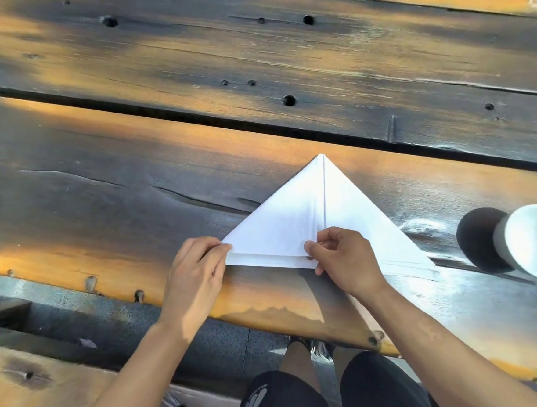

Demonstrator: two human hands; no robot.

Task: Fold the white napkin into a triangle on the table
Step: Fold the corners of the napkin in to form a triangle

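The white napkin point(297, 220) lies on the wooden tabletop point(132, 187) near its front edge, already a triangle with its apex pointing away and a centre seam running down. The left hand point(195, 272) pinches the left corner; the right hand point(344, 261) has its fingers point(311, 248) closed on the lower edge near the middle. The step looks like a final tidy — next, aligning the layered edges and pressing the creases flat. A white cup point(533, 242) stands well off to the right.

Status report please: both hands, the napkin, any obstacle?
Left hand pinching napkin's left corner. Right hand pinching bottom edge. White napkin already triangular, flat on table. Cup right, clear.
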